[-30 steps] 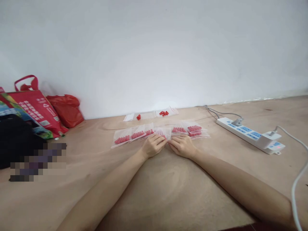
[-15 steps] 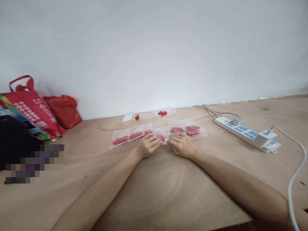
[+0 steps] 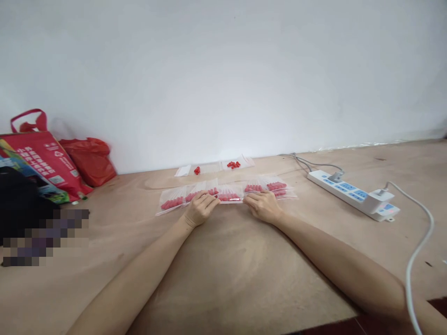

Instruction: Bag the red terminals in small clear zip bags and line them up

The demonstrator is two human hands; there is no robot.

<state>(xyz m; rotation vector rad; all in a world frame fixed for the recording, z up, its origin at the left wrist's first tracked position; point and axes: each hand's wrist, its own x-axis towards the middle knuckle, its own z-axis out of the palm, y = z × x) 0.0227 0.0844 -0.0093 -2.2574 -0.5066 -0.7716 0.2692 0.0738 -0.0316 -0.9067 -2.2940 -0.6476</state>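
Left hand [image 3: 200, 208], right hand [image 3: 262, 205]: fingers apparently pinching ends of middle bag [image 3: 229, 193].

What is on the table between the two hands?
Between the left hand and the right hand lies one clear bag of red pieces, flat on the table, part of a row. The head view shows it.

the red shopping bag [image 3: 49, 160] at the left carries white printed lettering and a white label, too small and blurred to read.
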